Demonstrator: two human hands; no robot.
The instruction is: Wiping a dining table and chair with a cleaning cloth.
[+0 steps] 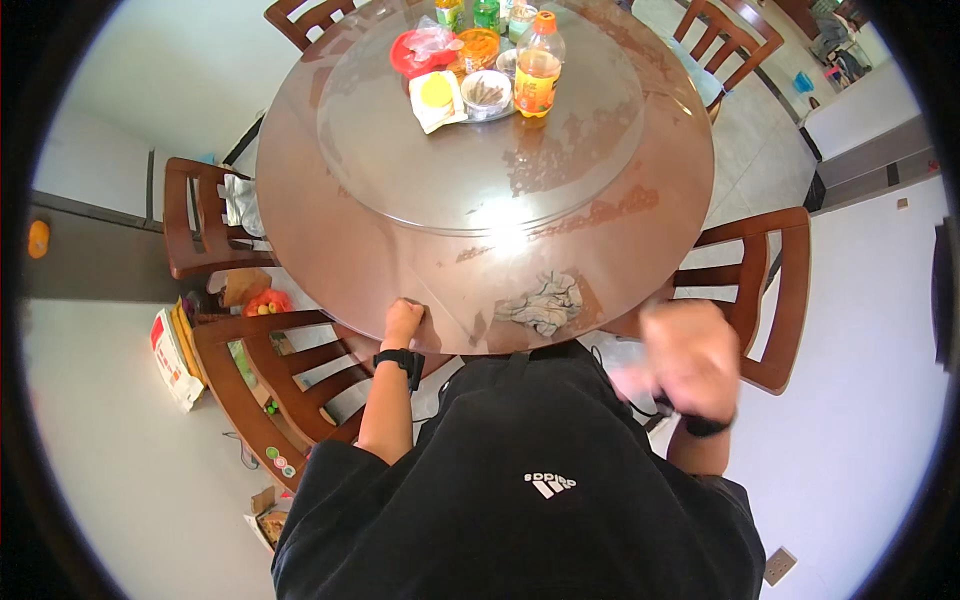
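Observation:
A round brown table (352, 262) with a glossy top stands before me. My left hand (405, 321) rests at its near edge, fingers curled in, and nothing shows in it. A black band (399, 360) circles that wrist. To the right of the table's near edge, my right hand (690, 360) is raised and blurred by motion; whether it holds anything is unclear. Between the hands, nearer the right one, a crumpled light checked cloth (546, 304) lies on the tabletop. Damp-looking patches surround it and streak the surface beyond.
A glass turntable (420, 180) bears an orange-capped drink bottle (537, 71), a bowl (486, 94), a red container (409, 56) and a yellow-white packet (437, 97). Wooden chairs flank me at left (262, 382) and right (791, 300). Bags (176, 360) stand beside the left chair.

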